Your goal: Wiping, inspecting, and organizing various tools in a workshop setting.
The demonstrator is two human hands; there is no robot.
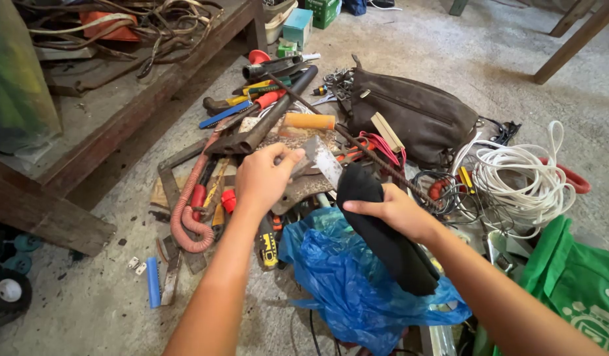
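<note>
My left hand [263, 177] grips the handle end of a flat metal scraper blade [322, 158] over a heap of tools on the concrete floor. My right hand [391, 209] is closed on a black cloth pouch [383, 232] that hangs down over a blue plastic bag [347, 277]. The blade tip sits just above the top of the pouch. A rusty trowel-like plate [303, 188] lies under my left hand.
A brown leather bag [410, 113] lies behind the heap, a coil of white cable [519, 178] to the right, a green cloth bag [575, 280] at lower right. A wooden bench [120, 99] stands at left. A pink ribbed hose [186, 211] and screwdrivers lie among the tools.
</note>
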